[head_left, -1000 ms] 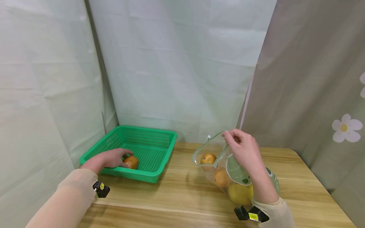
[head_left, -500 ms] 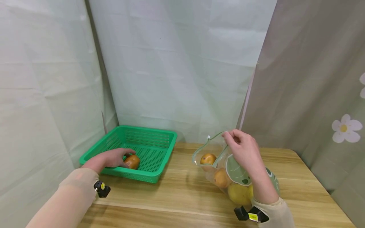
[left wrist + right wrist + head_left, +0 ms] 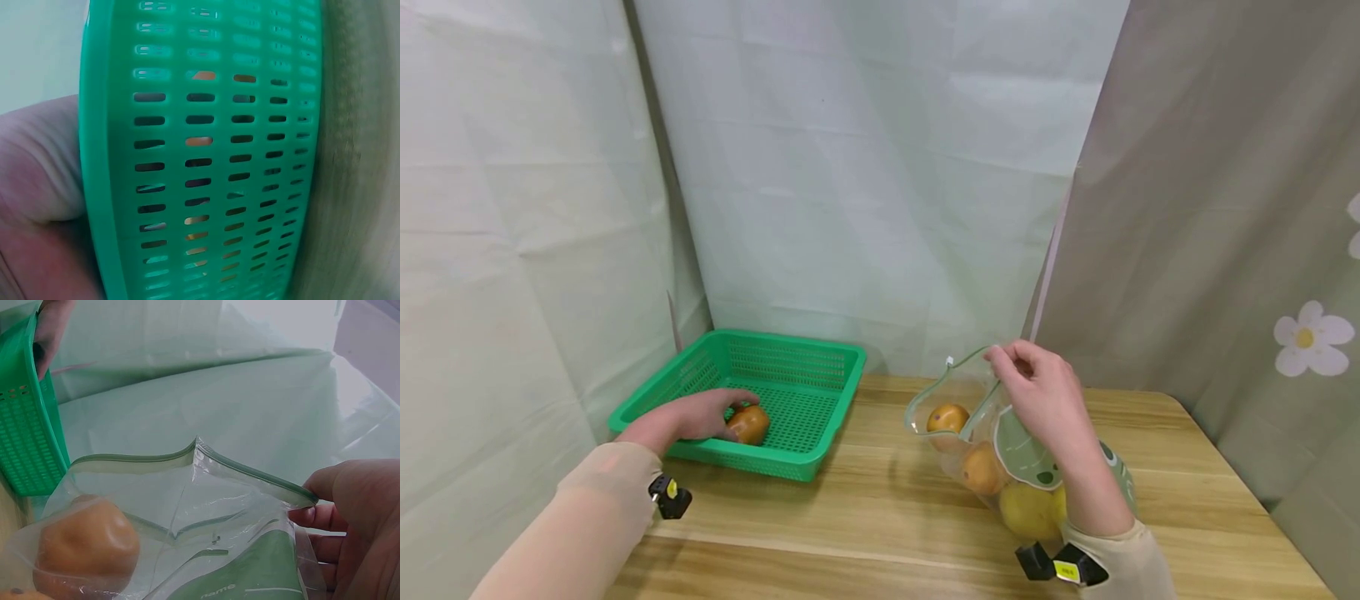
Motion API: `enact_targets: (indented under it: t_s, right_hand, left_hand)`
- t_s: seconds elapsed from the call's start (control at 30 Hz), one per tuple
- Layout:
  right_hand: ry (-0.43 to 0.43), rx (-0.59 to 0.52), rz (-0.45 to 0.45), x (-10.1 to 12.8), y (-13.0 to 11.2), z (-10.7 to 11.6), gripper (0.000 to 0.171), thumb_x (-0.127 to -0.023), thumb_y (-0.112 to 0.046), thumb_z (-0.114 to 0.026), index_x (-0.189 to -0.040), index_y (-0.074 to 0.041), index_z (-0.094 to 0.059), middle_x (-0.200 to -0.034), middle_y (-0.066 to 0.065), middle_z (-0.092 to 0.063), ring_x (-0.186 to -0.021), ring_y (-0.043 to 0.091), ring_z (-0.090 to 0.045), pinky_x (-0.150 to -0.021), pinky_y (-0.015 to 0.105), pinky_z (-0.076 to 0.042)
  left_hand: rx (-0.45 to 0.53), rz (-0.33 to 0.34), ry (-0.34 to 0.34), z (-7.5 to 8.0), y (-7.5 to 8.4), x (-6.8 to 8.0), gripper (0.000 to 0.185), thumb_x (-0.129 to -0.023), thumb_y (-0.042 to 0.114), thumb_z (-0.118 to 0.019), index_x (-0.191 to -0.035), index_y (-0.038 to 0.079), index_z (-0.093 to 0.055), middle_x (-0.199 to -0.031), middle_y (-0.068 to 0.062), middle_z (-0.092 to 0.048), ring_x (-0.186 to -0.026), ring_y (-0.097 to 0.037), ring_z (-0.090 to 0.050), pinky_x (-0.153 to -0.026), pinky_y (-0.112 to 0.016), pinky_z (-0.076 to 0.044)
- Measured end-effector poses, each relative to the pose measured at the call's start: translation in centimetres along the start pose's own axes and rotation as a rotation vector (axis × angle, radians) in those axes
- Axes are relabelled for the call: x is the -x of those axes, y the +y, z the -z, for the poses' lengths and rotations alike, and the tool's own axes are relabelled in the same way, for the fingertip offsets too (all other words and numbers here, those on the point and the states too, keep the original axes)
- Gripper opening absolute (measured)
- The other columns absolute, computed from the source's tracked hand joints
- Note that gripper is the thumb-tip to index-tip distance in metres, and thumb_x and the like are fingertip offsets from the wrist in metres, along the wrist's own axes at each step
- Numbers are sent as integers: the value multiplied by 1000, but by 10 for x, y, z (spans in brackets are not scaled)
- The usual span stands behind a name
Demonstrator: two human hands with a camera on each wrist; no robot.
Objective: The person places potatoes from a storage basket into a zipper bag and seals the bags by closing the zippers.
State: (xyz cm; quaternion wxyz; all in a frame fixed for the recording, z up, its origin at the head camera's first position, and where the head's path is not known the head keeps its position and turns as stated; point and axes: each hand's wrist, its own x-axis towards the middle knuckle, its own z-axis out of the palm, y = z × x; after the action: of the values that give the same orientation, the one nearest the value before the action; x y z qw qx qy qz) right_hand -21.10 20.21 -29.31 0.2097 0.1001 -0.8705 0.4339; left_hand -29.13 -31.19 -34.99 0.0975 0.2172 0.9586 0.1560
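Has left hand (image 3: 698, 415) over near-left rim of green basket (image 3: 786, 360), at left on wooden table (image 3: 850, 533); grips brown-orange fruit (image 3: 751, 425) inside, at near side. At right, has upper orange fruit (image 3: 948, 417) inside mouth of clear bag (image 3: 1026, 446), lower orange fruit (image 3: 983, 468) and yellow fruit (image 3: 1028, 510) nearer; pinches bag rim with right hand (image 3: 1043, 390).

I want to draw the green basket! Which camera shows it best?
The head view: nearly the whole basket, inside too. Left wrist: just one holey side, close up. Right wrist: only part, cut off.
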Motion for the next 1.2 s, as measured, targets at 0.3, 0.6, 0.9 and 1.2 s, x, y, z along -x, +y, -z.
enact_targets:
  t_s: [0.3,0.6,0.9,1.2]
  right_hand:
    - [1,6,2,1,0,1,38,-114,-41,-61,-99,-10,-76,-89,4,-67,-81,26,-54,-74,40,-43]
    - [6,0,5,1,1,1,39,-114,-42,-61,-97,-10,-75,-85,4,-64,-78,25,-53,-73,40,-43]
    - [5,4,3,0,1,2,39,-114,-42,-61,-99,-10,-76,-87,4,-65,-80,25,-54,-73,40,-44]
    - [14,4,2,2,0,3,41,-114,-44,-60,-98,-10,-75,-85,4,-63,-80,25,-53,-73,40,-42]
  left_hand:
    - [36,30,-37,1,3,-1,72,-85,1,-83,-152,-6,-56,-135,-31,-67,-120,-42,-65,-96,-54,-56]
    - [41,20,42,0,6,0,79,-85,11,-87,-154,-6,-54,-130,-24,-67,-108,-32,-65,-89,-48,-56]
    - [85,29,255,-2,31,-8,86,-86,12,-87,-158,-8,-47,-129,-26,-69,-102,-32,-64,-84,-48,-53]
    - [136,40,427,-7,64,-20,82,-92,16,-87,-158,-5,-43,-143,-34,-62,-111,-43,-69,-89,-60,-57]
